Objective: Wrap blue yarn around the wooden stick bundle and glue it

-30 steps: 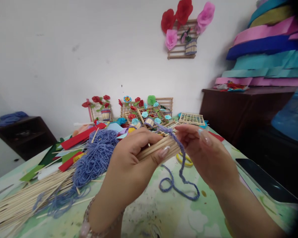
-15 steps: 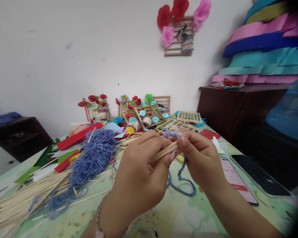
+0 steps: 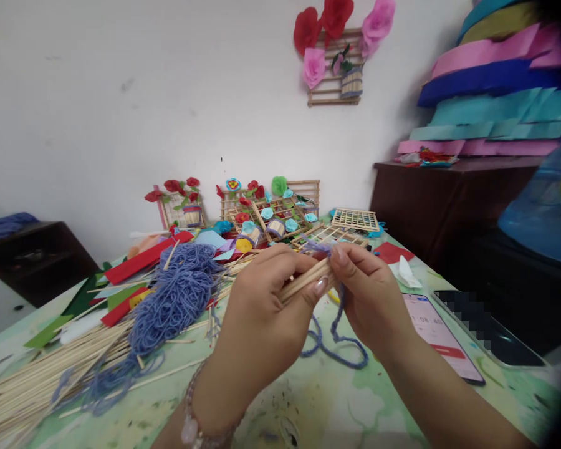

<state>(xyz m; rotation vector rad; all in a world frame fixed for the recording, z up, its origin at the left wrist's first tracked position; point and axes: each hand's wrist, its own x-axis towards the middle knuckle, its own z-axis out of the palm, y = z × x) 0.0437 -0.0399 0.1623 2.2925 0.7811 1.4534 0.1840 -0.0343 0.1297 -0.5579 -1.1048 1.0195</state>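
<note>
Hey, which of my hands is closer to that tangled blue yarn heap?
Left. Your left hand is just right of the blue yarn heap; your right hand is farther right.

lit phone (image 3: pixel 442 340) nr dark phone (image 3: pixel 501 337) | multicol. stack (image 3: pixel 493 93) on brn cab. (image 3: pixel 414 206) | red/pink flwrs (image 3: pixel 336 19) on wall rack (image 3: pixel 334 103)

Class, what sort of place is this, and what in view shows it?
Probably a craft room, or a home craft corner: a heap of blue yarn and a pile of thin sticks lie on the table, and a stick lattice with paper-like flowers hangs on the wall.
</note>
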